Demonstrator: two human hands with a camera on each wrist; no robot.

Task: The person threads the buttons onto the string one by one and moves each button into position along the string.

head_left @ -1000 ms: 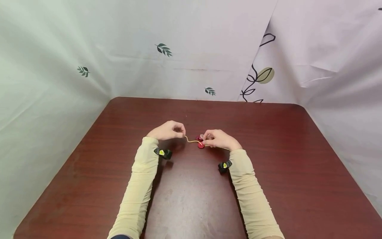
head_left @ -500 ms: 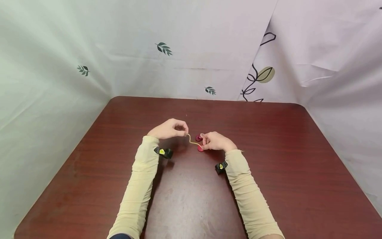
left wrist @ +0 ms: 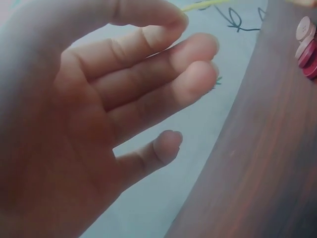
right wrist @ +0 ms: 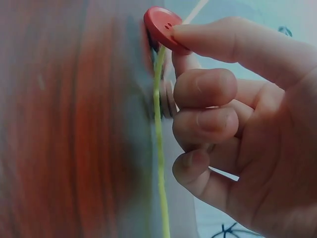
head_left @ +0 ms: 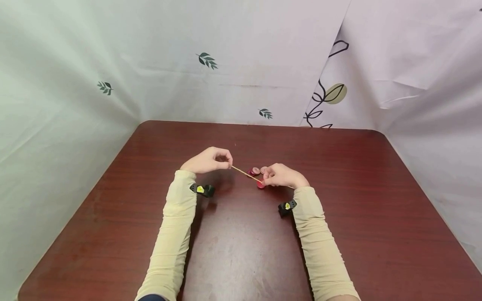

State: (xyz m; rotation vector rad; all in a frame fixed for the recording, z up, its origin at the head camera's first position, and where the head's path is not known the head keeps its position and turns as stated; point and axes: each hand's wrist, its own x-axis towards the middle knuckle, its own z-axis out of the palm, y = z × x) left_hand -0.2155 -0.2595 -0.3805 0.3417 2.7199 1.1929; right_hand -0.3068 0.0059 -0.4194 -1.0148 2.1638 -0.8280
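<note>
Yellow cord (head_left: 246,174) runs straight from the person's left hand (head_left: 206,160), pinching it, to the red button (right wrist: 161,25) the right hand (head_left: 285,175) grips, near other buttons (head_left: 256,170).

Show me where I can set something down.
The red-brown wooden table is bare left of the left cream sleeve, right of the right cream sleeve, between them near the person, and along the white cloth. Crowded: the middle, where the left hand pinches thin yellow cord and the right hand a round red button, near pink and maroon buttons.
</note>
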